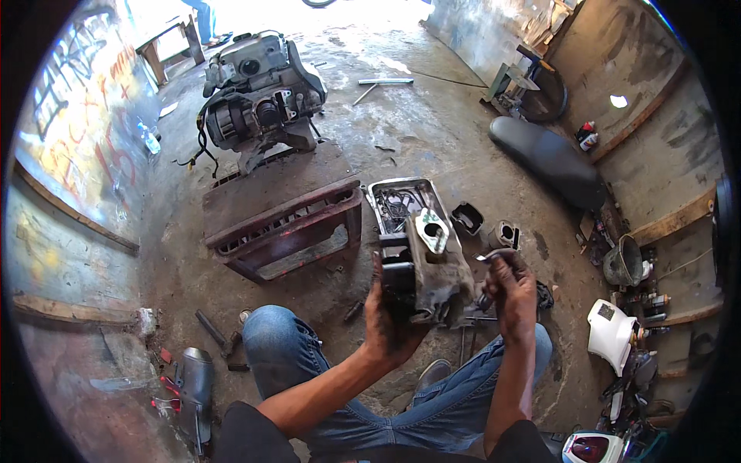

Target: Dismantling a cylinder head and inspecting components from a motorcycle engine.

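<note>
My left hand [386,324] grips a dirty metal engine part [440,289] from its left side and underneath. A pale, diamond-shaped flange face [430,221] with a dark hole is on top of it. Just right of the part, my right hand [511,285] is closed on a small thin metal tool [488,258]. Behind the held part lies a metal tray [401,187] of small hardware and tools. Beside it stand a dark hollow part [467,217] and a small metal cylinder [505,234].
An engine assembly [258,85] sits on a dark red crate [282,174]. A T-handled tool [386,81] lies farther back. A black seat [544,158], white panel [610,336] and assorted parts line the right wall. Someone's leg [204,19] shows at the doorway.
</note>
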`<state>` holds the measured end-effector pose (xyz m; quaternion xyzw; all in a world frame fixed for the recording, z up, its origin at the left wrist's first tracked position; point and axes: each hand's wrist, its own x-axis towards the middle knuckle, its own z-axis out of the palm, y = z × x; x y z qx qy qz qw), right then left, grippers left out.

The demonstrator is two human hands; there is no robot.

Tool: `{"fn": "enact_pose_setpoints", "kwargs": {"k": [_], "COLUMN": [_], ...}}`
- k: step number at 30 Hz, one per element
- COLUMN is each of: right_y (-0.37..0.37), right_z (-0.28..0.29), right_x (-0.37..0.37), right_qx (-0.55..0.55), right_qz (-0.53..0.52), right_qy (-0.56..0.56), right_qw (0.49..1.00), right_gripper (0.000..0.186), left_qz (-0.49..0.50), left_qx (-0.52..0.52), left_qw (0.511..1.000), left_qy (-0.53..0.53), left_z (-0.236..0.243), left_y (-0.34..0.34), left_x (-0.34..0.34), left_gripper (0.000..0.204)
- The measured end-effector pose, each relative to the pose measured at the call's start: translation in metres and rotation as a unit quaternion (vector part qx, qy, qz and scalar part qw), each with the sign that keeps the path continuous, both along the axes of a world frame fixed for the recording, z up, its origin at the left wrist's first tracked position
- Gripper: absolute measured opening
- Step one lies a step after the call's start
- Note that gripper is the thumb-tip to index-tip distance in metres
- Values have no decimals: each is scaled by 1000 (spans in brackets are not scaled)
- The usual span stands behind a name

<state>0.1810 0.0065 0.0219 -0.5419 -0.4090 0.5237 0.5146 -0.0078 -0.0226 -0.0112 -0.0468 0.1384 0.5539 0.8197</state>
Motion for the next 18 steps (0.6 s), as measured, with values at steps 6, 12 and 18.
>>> {"fn": "enact_pose_setpoints", "kwargs": {"k": [6,12,18], "right_y": [-1,-12,-17], "right_z": [6,16,17], "right_x": [-16,-12,-16], "right_qx": [48,51,1], "right_qz": [-96,-8,14], "right_qy": [61,73,126], "right_qw": [992,996,992], "right_gripper": [26,29,28], "left_qz": [58,76,52], "left_qx": [-1,-47,-27], "left_qw": [997,993,995], "left_qy": [53,74,76], "left_z": [-8,7,-9], "left_y": [7,9,4], "left_x": [-25,-26,-21], "left_gripper": [70,68,64]}}
